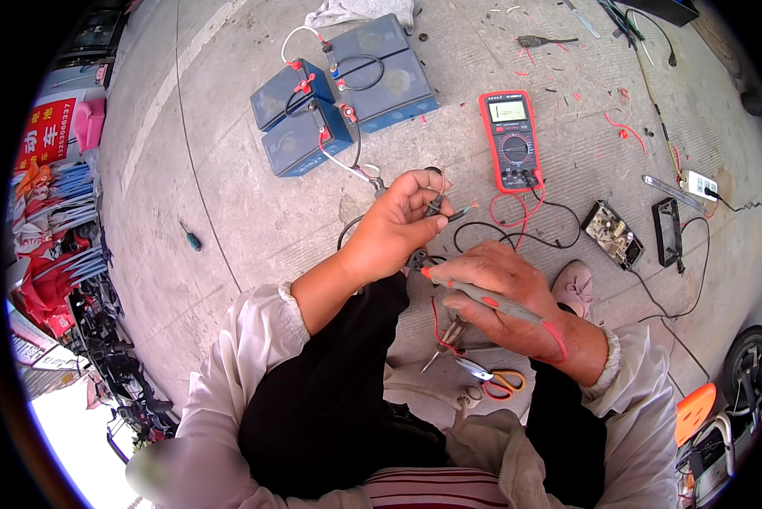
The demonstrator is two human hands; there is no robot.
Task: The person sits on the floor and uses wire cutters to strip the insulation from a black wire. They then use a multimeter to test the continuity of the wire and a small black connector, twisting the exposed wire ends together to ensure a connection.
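My left hand (389, 227) is closed on a black cable (459, 214), whose stripped end with thin coloured wires sticks out past the fingertips. A dark ribbed piece sits between the thumb and fingers. My right hand (512, 284) is wrapped round a pair of pliers (501, 304) with grey and orange handles. The dark jaws of the pliers lie just below my left hand, apart from the stripped end. Whether the jaws grip anything is hard to make out. Below my right hand, scissors (504, 383) with yellow-orange handles and another metal tool (439, 348) rest near a red wire.
Several wired grey-blue batteries (389, 85) stand at the far left-centre. A red multimeter (514, 144) with leads lies beyond my right hand. An opened circuit box (614, 236), its black casing (668, 235) and a white plug block (700, 184) lie to the right. A screwdriver (192, 239) lies left.
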